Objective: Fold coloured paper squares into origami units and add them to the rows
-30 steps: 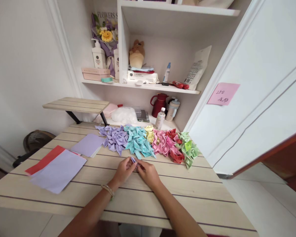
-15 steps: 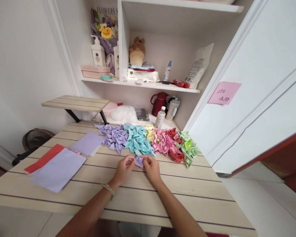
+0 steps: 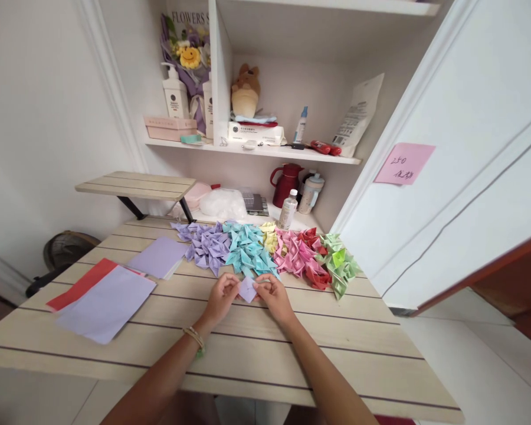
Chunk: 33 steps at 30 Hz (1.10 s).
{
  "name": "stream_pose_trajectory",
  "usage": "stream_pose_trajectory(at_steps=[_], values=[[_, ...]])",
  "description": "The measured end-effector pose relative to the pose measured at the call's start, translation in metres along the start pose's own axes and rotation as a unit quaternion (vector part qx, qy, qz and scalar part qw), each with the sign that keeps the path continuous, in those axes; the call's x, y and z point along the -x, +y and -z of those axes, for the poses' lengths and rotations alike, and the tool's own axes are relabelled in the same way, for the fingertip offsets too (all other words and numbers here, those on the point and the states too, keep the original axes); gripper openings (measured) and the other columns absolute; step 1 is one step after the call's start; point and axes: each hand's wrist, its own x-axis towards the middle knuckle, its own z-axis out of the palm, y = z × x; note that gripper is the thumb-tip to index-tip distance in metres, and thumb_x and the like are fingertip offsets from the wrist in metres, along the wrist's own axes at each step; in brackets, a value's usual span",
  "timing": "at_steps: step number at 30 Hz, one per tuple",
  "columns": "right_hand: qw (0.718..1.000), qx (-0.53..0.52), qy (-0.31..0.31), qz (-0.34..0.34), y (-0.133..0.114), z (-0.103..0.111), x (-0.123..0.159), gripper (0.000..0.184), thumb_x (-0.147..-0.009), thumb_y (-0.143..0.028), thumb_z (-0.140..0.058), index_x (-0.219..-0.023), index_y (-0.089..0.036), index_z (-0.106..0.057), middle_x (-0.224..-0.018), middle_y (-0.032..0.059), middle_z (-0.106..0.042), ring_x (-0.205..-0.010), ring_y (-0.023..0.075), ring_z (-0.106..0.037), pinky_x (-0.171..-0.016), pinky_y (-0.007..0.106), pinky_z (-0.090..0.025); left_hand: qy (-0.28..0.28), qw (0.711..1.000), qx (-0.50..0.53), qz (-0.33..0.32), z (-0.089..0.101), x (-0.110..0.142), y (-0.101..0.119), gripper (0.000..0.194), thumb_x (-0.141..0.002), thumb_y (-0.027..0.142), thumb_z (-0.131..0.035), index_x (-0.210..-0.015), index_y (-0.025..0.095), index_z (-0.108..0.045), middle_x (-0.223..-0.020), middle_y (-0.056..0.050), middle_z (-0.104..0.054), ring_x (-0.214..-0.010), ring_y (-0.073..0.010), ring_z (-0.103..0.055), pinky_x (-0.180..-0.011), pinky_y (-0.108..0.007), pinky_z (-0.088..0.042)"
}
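Observation:
A small piece of folded purple paper [image 3: 248,290], diamond-shaped from above, is pinched between my two hands over the table. My left hand [image 3: 223,295] grips its left corner between thumb and fingers. On the opposite corner, my right hand [image 3: 272,297] is closed in the same way. Just beyond the hands lie heaps of pointed folded-paper pieces: purple ones [image 3: 207,247], turquoise ones [image 3: 249,251], a few yellow ones [image 3: 269,237], pink ones [image 3: 294,254], red ones [image 3: 317,275] and green ones [image 3: 341,268].
Flat purple sheets [image 3: 108,304] partly cover a red sheet [image 3: 86,284] at the left, near smaller purple squares [image 3: 158,257]. A raised wooden stand [image 3: 137,184] is at the back left. A bottle [image 3: 287,210] and a red jug [image 3: 285,185] stand behind the heaps.
The purple paper between my fingers now shows a flat diamond face where it looked more bunched before. Both hands stay in nearly the same place, still holding it.

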Motion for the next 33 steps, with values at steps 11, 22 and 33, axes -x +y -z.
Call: stream_pose_trajectory(at_steps=[11, 22, 33], values=[[0.984, 0.165, -0.012, 0.072, -0.006, 0.008, 0.003, 0.031, -0.072, -0.033, -0.065, -0.099, -0.019, -0.065, -0.074, 0.0036, -0.066, -0.063, 0.0165, -0.058, -0.06, 0.029, -0.047, -0.038, 0.997, -0.061, -0.011, -0.001, 0.003, 0.003, 0.03, -0.068, 0.028, -0.067, -0.095, 0.015, -0.066, -0.086, -0.007, -0.069, -0.076, -0.0194, -0.063, -0.069, -0.029, -0.049], [0.923, 0.326, 0.008, 0.205, -0.005, -0.002, 0.009, 0.022, -0.084, -0.026, -0.052, -0.1, -0.021, -0.067, -0.086, 0.0076, -0.069, -0.078, 0.0183, -0.064, -0.071, 0.028, -0.05, -0.021, 0.998, -0.051, 0.01, 0.002, 0.001, -0.004, 0.031, -0.074, 0.038, -0.06, -0.095, 0.015, -0.062, -0.069, -0.003, -0.068, -0.062, -0.0184, -0.065, -0.059, -0.028, -0.051], [0.929, 0.34, -0.002, 0.147, -0.003, -0.005, 0.011, 0.03, -0.084, -0.028, -0.052, -0.112, -0.021, -0.06, -0.084, 0.0049, -0.071, -0.069, 0.017, -0.066, -0.066, 0.025, -0.051, -0.04, 0.997, -0.059, -0.005, 0.0, 0.003, -0.002, 0.027, -0.076, 0.033, -0.059, -0.097, 0.016, -0.063, -0.082, -0.006, -0.069, -0.074, -0.0195, -0.065, -0.069, -0.03, -0.052]])
